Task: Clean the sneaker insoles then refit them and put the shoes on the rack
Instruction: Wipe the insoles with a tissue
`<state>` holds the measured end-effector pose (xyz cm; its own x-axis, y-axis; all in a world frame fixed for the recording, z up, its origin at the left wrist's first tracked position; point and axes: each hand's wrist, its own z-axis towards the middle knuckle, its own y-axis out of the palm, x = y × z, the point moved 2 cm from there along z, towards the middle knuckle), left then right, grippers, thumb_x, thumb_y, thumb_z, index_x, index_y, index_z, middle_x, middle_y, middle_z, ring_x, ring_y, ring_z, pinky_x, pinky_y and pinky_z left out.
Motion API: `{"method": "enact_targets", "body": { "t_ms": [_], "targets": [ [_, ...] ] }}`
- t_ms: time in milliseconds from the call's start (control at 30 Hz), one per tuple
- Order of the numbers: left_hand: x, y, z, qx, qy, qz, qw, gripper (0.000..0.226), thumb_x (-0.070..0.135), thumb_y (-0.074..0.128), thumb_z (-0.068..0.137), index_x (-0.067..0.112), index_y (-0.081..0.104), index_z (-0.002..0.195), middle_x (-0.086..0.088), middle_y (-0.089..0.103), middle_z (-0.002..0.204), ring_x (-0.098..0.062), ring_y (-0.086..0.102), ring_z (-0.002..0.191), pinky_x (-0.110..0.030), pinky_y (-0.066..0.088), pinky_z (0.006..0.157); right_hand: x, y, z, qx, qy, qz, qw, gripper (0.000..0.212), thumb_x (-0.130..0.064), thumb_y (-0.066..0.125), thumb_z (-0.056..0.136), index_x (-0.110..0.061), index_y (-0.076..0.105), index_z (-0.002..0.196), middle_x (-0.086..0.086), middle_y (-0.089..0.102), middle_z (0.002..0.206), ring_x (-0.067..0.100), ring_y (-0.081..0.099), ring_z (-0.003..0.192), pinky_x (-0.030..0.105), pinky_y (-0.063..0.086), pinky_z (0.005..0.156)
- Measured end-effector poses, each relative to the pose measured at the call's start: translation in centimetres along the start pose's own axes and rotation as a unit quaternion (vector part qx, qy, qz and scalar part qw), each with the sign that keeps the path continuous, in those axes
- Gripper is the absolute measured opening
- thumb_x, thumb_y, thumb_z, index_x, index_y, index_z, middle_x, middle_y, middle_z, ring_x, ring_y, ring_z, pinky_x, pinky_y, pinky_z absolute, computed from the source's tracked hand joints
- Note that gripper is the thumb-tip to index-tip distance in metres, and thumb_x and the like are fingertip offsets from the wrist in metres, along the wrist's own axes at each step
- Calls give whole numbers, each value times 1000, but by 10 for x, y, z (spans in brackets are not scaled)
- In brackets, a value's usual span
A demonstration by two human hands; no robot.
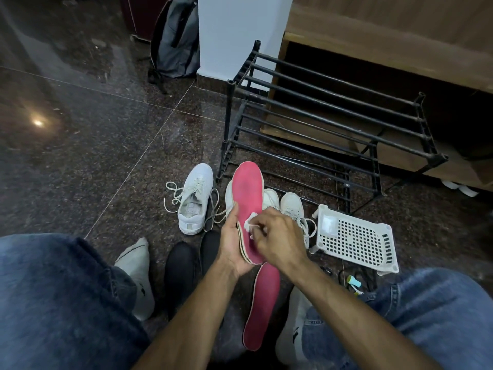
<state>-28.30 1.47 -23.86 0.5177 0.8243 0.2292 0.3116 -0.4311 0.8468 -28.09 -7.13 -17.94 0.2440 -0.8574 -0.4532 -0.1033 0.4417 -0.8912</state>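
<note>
Left hand (234,244) grips the pink insole (246,198) upright; right hand (277,236) pinches a white wipe (250,222) against it; second insole (262,305) lies on the floor (106,142).

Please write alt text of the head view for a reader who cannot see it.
A seated person's left hand holds a pink foam insole while the right hand rubs it with a small white wipe. A second pink insole, white lace-up sneakers and an empty black metal rack sit on the dark floor.

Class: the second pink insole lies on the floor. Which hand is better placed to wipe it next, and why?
The right hand: it already pinches the white wipe, while the left hand grips the raised insole. The floor insole lies just below both.
</note>
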Motion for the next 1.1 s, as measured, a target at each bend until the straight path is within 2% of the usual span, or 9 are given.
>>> {"method": "enact_targets", "body": {
  "t_ms": [200, 333, 433, 567, 700, 767, 867, 1000, 1100],
  "targets": [
    [21, -12, 0, 15, 69, -14, 997, 72, 58, 36, 93, -3, 73, 84, -18, 73, 90, -31, 72, 82, -50, 41, 101, -10, 4, -18, -143, -24, 116, 983, 13, -17, 67, 81, -25, 75, 87, -20, 61, 81, 9, 62, 82, 35, 52, 78],
    [12, -5, 0, 26, 54, 23, 998, 70, 61, 38, 91, 0, 73, 91, -17, 71, 93, -29, 71, 81, -40, 59, 75, 3, 5, -4, -54, 30, 36, 997, 12, -23, 63, 84, -27, 73, 91, -13, 67, 101, 16, 63, 92, 34, 52, 80],
    [6, -7, 0, 36, 41, 21, 998, 64, 59, 38, 93, 5, 72, 95, -12, 70, 91, -26, 69, 83, -37, 57, 77, 1, 11, 4, 2, 49, 20, 999, 16, -23, 60, 86, -24, 72, 97, -10, 66, 108, 19, 63, 97, 33, 50, 83],
    [9, -31, 8, 78, 33, 27, 996, 70, 62, 39, 90, 0, 65, 111, -20, 68, 105, -33, 64, 101, -45, 46, 97, 3, 22, 1, -169, 10, 92, 981, 16, -14, 65, 80, -24, 76, 87, -12, 70, 85, 14, 65, 88, 33, 53, 81],
    [1, -64, 14, 175, 43, 177, 968, 47, 38, 49, 97, 2, 57, 127, -23, 66, 114, -37, 63, 106, -55, 46, 100, 38, 33, 3, -336, 95, 150, 925, 23, 5, 63, 78, -11, 77, 85, -15, 61, 58, 1, 52, 53, 19, 44, 52],
    [-6, -86, 13, 254, 56, 266, 928, 32, 20, 55, 96, 1, 59, 121, -22, 66, 106, -35, 64, 94, -56, 49, 95, 68, 49, 0, -296, 204, 189, 914, 22, 8, 60, 78, -8, 74, 79, -9, 60, 49, 8, 45, 44, 18, 33, 41],
    [-19, -116, 11, 319, 23, 306, 896, 23, 6, 58, 91, -5, 63, 111, -20, 63, 90, -34, 60, 84, -56, 49, 89, 112, 78, -13, -214, 346, 191, 893, 10, 4, 64, 77, 5, 72, 83, 10, 65, 58, 14, 49, 43, 22, 36, 43],
    [-31, -140, 13, 373, -15, 314, 873, 16, -10, 53, 84, 0, 66, 82, -16, 60, 74, -27, 55, 64, -35, 49, 64, 150, 116, -35, -188, 431, 126, 874, 17, -5, 73, 75, -5, 64, 61, -1, 51, 38, 14, 48, 36, 21, 35, 40],
    [-34, -150, 17, 380, -23, 339, 860, 24, -15, 52, 81, -3, 68, 95, -14, 62, 72, -25, 57, 60, -32, 51, 60, 158, 138, -38, -179, 462, 144, 857, 16, -6, 74, 75, -5, 63, 63, 6, 55, 53, 18, 50, 46, 25, 37, 43]
  ]
}}
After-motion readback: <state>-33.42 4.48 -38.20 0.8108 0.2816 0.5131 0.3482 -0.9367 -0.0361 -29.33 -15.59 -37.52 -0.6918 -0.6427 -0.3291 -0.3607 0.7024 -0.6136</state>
